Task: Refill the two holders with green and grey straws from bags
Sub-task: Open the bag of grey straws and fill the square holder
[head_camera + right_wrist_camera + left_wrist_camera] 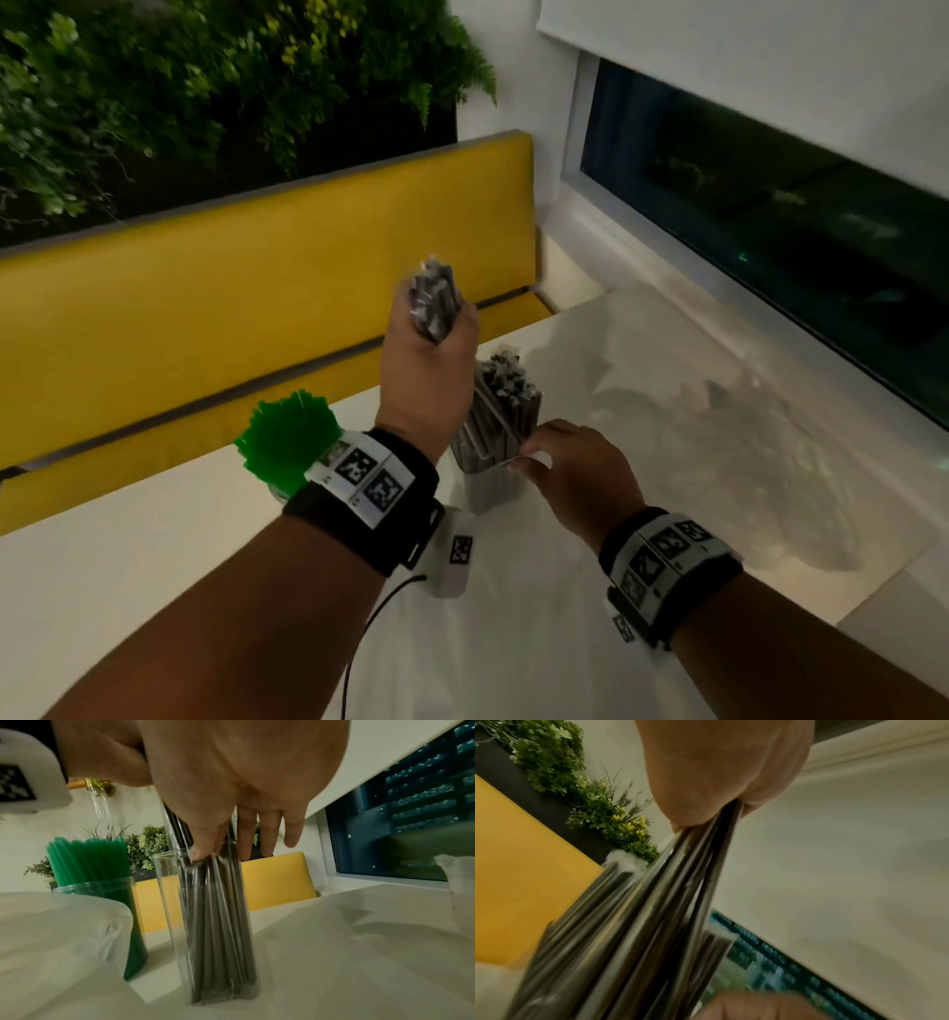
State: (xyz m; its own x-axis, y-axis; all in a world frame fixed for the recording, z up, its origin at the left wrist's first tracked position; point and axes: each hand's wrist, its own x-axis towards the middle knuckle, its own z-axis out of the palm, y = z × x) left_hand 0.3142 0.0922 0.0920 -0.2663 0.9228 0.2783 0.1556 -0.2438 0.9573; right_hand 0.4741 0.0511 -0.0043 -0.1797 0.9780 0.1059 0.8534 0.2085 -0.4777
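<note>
My left hand (426, 375) gripped the grey straws (434, 300) upright, just above the grey holder (488, 491); my right hand (580, 478) pinched its rim.

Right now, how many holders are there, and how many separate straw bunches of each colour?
Holders: 2 (green-straw holder, grey-straw holder)
Green bunches: 1 (green bunch)
Grey bunches: 2 (holder bunch, held bunch in the left hand)
Total: 5
</note>
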